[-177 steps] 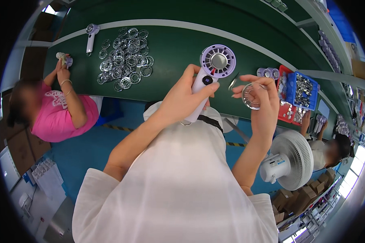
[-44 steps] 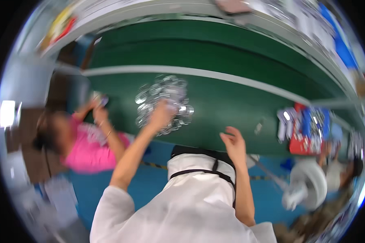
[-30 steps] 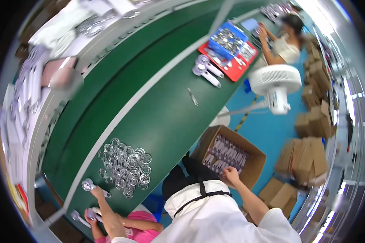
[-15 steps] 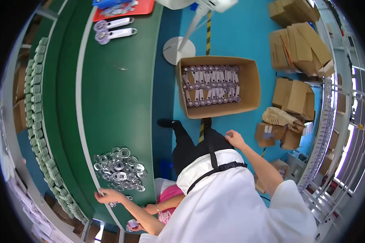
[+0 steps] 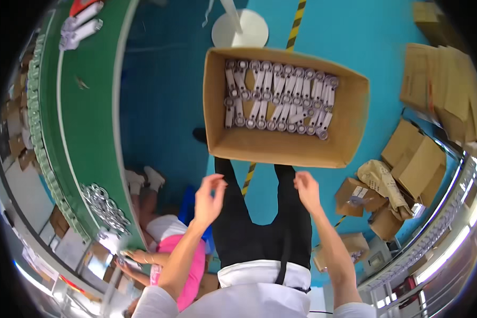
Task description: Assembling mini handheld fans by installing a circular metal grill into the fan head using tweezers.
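Observation:
A large open cardboard box (image 5: 281, 155) stands just ahead of me. Inside lie rows of white-handled tools (image 5: 282, 108) with round heads, some pointing opposite ways. My left hand (image 5: 210, 199) hovers above my thigh near the box's front-left corner, fingers curved and apart, with nothing in it. Over my other thigh, close to the box's front side, my right hand (image 5: 306, 190) has loosely bent fingers and no visible object. Neither hand appears to touch the box.
To the left runs a green workbench (image 5: 90, 122) bearing a pile of clear round parts (image 5: 105, 206) and two more white-handled tools (image 5: 82, 29). A co-worker in pink (image 5: 183, 254) sits beside it. A white stand base (image 5: 240, 29) is behind the box; cartons (image 5: 416, 153) crowd the right.
My left hand has left the bench by the clear parts and come in front of my body. My body has turned and moved closer to the box; my right hand is near its front.

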